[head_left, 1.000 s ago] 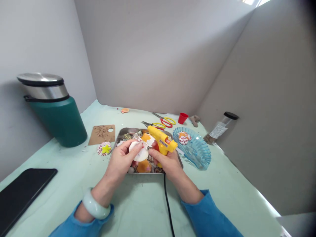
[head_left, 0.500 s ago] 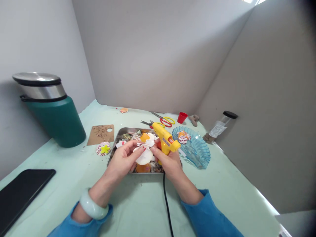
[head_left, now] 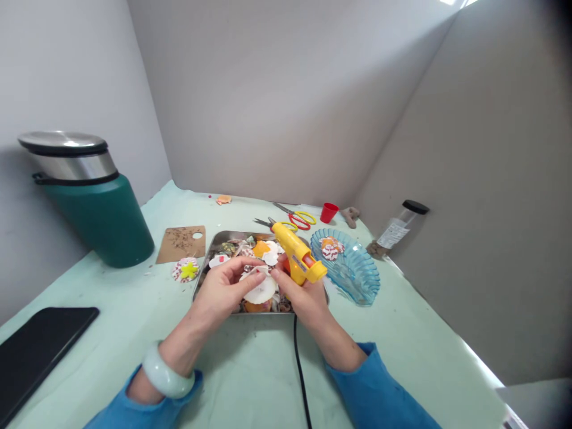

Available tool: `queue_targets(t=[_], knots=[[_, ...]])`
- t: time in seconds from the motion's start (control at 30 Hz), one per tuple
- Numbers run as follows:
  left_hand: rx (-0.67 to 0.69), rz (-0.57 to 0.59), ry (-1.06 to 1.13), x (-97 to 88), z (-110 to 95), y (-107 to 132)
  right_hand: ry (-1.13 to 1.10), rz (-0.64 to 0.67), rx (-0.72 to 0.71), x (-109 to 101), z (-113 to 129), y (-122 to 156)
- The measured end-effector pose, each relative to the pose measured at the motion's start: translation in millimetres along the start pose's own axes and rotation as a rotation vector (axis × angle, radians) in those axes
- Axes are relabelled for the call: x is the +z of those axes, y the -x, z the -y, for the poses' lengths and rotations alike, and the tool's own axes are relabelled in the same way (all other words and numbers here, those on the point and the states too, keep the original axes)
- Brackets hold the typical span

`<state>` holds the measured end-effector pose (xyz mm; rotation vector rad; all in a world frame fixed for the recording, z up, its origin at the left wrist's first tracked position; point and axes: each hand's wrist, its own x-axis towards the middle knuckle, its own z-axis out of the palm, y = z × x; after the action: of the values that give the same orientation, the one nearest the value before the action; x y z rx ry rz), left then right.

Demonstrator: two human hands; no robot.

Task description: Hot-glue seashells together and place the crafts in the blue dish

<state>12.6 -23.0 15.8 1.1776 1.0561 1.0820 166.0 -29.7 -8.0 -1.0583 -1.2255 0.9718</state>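
Note:
My left hand [head_left: 223, 289] pinches a white scallop shell [head_left: 261, 292] between thumb and fingers, flat side up, with a small red spot near its upper edge. My right hand [head_left: 306, 301] is wrapped round a yellow hot glue gun [head_left: 295, 251], whose nozzle points up and away to the left. The right thumb and fingertips come close to the shell's right edge; whether they touch it I cannot tell. Both hands are over a metal tray [head_left: 199, 280] filled with seashells, among them white and orange ones [head_left: 263, 248].
Behind the tray lie two pairs of scissors [head_left: 300, 219] and a red cup [head_left: 329, 212]. To the right is a blue scalloped dish [head_left: 357, 274] with shells, then a black-capped jar [head_left: 397, 229]. Left are a shell with a yellow star [head_left: 189, 270], cardboard [head_left: 179, 245], a green bottle [head_left: 105, 220] and a black tablet-like slab [head_left: 42, 351].
The white shell has tipped and shifted slightly lower between my hands. The glue gun has moved a little left and its back end has dropped slightly.

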Motion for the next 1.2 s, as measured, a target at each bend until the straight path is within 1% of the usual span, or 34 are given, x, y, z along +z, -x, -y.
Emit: queue_targets(t=[0.37, 0.47, 0.63, 0.77, 0.93, 1.2], knots=[[0.008, 0.023, -0.035, -2.0, 5.5, -1.8, -0.004, -0.005, 0.018, 0.1, 0.1, 1.6], [-0.005, 0.025, -0.035, -2.0, 5.0, -1.7, 0.012, 0.0, 0.0, -0.1, -0.2, 1.7], [0.001, -0.005, -0.041, -0.4, 2.4, -0.2, 0.008, -0.004, 0.005, 0.6, 1.2, 1.9], [0.0, 0.01, -0.043, -0.5, 2.7, -0.3, -0.009, -0.016, 0.008, 1.2, 2.7, 1.5], [0.031, 0.029, -0.014, -0.8, 2.4, -1.2, -0.019, -0.018, 0.005, 1.0, 3.2, 0.7], [-0.041, 0.022, 0.0, 2.3, -1.8, 0.9, -0.029, -0.033, 0.017, 1.6, 2.3, 1.3]])
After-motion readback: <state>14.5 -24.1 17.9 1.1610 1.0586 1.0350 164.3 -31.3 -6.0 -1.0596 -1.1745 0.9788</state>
